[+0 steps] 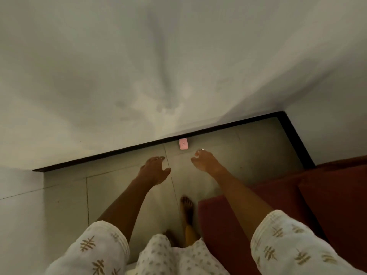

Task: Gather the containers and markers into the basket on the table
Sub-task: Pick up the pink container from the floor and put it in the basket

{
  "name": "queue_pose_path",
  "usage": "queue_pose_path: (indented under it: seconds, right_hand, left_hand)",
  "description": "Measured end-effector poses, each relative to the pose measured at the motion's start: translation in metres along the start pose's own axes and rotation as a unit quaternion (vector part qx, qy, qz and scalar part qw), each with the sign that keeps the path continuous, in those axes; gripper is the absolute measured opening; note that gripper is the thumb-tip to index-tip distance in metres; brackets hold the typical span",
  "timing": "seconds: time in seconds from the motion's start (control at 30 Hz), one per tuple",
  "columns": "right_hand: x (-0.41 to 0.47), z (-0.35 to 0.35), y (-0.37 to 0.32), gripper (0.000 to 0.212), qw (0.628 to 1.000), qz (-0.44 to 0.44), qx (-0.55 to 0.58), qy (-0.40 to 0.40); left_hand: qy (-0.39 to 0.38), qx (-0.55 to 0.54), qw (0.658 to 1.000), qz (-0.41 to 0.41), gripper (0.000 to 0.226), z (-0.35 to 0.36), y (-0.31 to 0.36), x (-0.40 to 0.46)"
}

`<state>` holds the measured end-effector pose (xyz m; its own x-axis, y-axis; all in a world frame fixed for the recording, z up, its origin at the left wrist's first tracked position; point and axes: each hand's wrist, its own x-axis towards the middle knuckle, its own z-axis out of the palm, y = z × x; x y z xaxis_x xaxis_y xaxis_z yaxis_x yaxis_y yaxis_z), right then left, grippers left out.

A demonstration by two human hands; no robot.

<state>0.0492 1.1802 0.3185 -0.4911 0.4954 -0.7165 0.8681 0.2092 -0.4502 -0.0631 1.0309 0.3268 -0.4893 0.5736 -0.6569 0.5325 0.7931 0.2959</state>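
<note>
Hands empty: my left hand (155, 171) and right hand (206, 160) hang loose-fingered above floor tiles (127, 187), pink box (183, 144) by black skirting (119, 153).

wall (139, 66): matt painted plaster, blotchy, a little uneven
floor (218, 147): smooth pale tiles with thin joints, soft sheen
skirting (123, 150): dark, smooth strip
pink case (183, 144): smooth plastic by the look of it
sleeves (288, 245): soft white printed cloth
sofa (317, 195): dark red matt fabric
rings (201, 149): shiny metal
</note>
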Motion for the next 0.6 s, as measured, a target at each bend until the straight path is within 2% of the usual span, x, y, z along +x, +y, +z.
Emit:
queue_pose_path:
  seconds: [0.17,0.4,0.5,0.6]
  right_hand:
    - [0.094,0.022,0.019,0.032,0.999,0.028,0.022,-0.016]
    - [0.291,0.134,0.094,0.037,0.999,0.031,-0.027,-0.032]
    - [0.367,0.178,0.124,0.042,0.998,0.032,-0.055,-0.007]
    - [0.432,0.207,0.141,0.056,0.997,0.034,-0.058,0.033]
  left_hand:
    - [-0.024,0.006,1.000,-0.018,0.062,0.028,-0.022,0.090]
    - [-0.001,-0.088,0.996,-0.027,0.059,0.141,-0.073,0.271]
    - [0.010,-0.087,0.996,-0.013,0.058,0.189,-0.108,0.329]
    - [0.005,-0.080,0.997,-0.021,0.059,0.228,-0.145,0.375]
